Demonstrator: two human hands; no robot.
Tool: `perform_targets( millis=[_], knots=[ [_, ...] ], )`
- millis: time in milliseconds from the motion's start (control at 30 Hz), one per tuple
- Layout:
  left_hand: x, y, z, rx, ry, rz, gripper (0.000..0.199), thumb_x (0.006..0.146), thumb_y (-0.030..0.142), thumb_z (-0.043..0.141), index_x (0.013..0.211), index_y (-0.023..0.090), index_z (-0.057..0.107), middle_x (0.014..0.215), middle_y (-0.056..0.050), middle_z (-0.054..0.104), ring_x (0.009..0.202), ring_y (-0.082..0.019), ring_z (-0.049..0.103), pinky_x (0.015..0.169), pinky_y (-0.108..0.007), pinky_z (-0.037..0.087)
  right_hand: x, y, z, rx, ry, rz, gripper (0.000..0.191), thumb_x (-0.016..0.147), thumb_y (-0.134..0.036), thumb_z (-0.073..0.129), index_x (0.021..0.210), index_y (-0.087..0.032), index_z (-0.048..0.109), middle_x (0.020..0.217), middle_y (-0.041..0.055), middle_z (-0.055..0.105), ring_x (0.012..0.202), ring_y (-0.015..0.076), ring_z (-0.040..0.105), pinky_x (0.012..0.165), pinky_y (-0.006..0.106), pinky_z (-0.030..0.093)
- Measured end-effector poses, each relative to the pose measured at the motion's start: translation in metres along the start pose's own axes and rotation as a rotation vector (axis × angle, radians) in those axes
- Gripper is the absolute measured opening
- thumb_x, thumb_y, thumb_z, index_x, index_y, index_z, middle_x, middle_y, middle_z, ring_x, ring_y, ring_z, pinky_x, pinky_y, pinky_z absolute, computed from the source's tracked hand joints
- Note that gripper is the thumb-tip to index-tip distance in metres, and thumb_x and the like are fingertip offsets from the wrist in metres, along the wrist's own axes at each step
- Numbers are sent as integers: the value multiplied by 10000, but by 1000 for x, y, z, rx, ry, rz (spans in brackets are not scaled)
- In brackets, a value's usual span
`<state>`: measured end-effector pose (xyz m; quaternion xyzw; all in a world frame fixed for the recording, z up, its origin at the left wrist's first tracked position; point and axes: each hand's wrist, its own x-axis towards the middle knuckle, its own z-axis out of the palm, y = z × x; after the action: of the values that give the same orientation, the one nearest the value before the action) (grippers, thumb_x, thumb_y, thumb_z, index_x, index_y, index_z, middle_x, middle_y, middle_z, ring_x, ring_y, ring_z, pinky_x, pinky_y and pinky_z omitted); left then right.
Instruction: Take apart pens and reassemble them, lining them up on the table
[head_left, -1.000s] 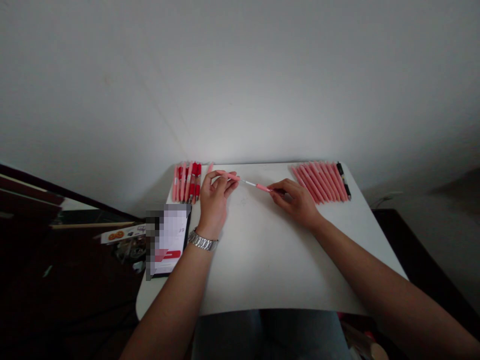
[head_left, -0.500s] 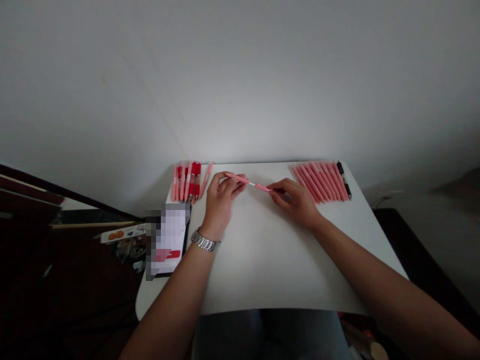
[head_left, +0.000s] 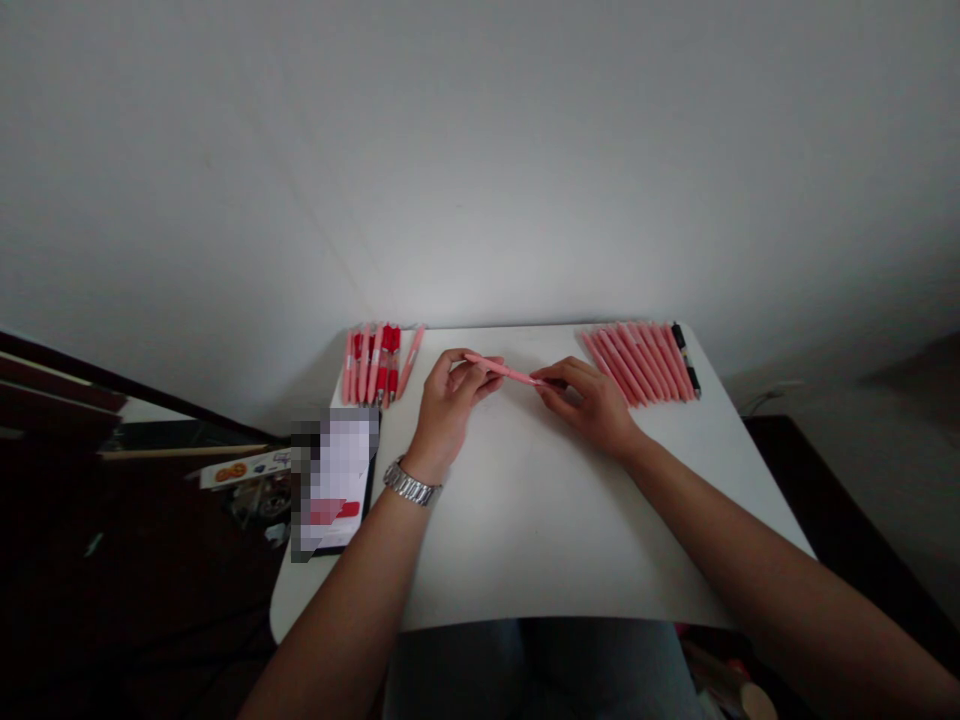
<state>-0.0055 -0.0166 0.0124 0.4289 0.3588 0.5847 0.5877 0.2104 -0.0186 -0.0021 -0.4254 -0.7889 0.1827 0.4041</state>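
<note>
Both hands hold one pink pen (head_left: pixel 514 373) above the middle of the white table (head_left: pixel 525 520). My left hand (head_left: pixel 454 400) grips its left part between thumb and fingers. The pen's right end is pinched by my right hand (head_left: pixel 589 400). The two pink parts of the pen meet with no white gap between them. To the right lies a row of several pink pens (head_left: pixel 637 365) beside a black pen (head_left: pixel 687 360). On the left is a group of several pink and red pens (head_left: pixel 371 365).
A phone (head_left: pixel 349 480) with a lit, partly blurred screen lies at the table's left edge. Behind the table rises a grey wall (head_left: pixel 480 180). Assorted objects lie in the dark area at the left, among them a white printed strip (head_left: pixel 247 470).
My left hand has moved slightly right with its part of the pen. The white section between the two pink parts is now covered. My right hand has barely moved.
</note>
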Motion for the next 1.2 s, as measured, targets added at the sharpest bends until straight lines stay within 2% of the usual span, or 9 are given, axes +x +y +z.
perform_targets(
  millis=[433,700,933,1200],
  knots=[
    [0,-2,-2,-38,-24,-17,328,837,389,780,981,196,557,1078,-105,768,1013,-212,736,968,-411,567,0,0,0,7,-1,-14,171,989,-301,584,1089,-216,694,903,62,661,794,185,646,720,324,532],
    [0,-2,-2,-11,-59,4,278,841,382,781,1017,183,697,1084,-82,735,1040,-197,703,946,-355,580,0,-3,-1,8,15,-36,180,1001,-294,570,1102,-209,693,903,65,665,795,186,654,727,327,537],
    [0,-2,-2,-14,-71,-25,325,830,393,796,1071,187,724,1104,-94,745,1045,-196,703,964,-351,569,-1,-2,-2,-23,6,-56,265,1051,-332,480,1166,-205,682,957,91,687,864,207,659,781,350,527],
    [0,0,-1,13,-59,5,276,862,373,766,1065,194,711,1118,-96,750,992,-177,713,861,-291,572,-1,-2,-3,18,1,-47,262,1037,-334,507,1204,-207,662,936,78,669,845,200,649,767,344,526]
  ],
)
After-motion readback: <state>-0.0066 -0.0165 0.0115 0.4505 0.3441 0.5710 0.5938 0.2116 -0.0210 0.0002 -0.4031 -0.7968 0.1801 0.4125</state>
